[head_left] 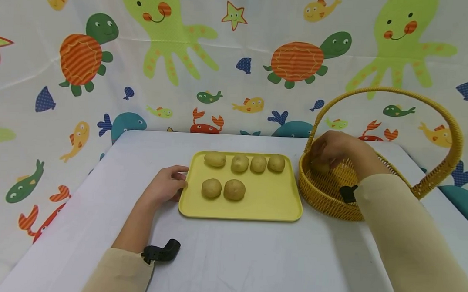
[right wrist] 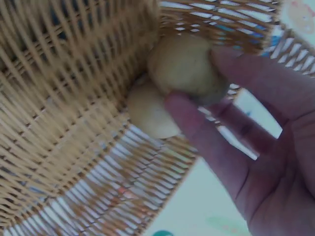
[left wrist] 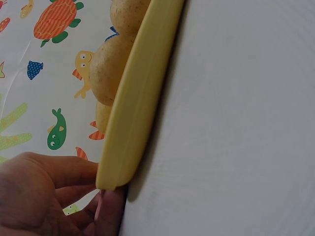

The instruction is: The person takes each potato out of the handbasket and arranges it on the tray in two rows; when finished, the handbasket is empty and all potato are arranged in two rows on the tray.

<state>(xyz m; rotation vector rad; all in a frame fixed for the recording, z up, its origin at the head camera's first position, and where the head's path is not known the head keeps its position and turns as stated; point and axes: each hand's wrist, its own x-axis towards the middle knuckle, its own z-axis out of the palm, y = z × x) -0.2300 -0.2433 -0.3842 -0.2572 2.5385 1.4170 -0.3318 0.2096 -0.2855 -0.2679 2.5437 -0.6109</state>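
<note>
A yellow tray (head_left: 270,204) lies on the white table with several potatoes on it, a back row and two in front, among them a round potato (head_left: 234,189). At its left end my left hand (head_left: 166,184) holds the rim; the left wrist view has the fingers (left wrist: 74,170) right at the tray's end. My right hand (head_left: 335,150) reaches into the wicker basket (head_left: 325,200) and grips a potato (right wrist: 184,66) between thumb and fingers. Another potato (right wrist: 150,110) sits just beneath it against the woven wall.
The basket's tall handle (head_left: 393,91) arches over the right forearm. Close to the tray's right end stands the basket's rim. Behind the white table (head_left: 244,259) hangs a cloth (head_left: 237,67) printed with sea animals. Each wrist wears a black strap-like device (head_left: 162,251).
</note>
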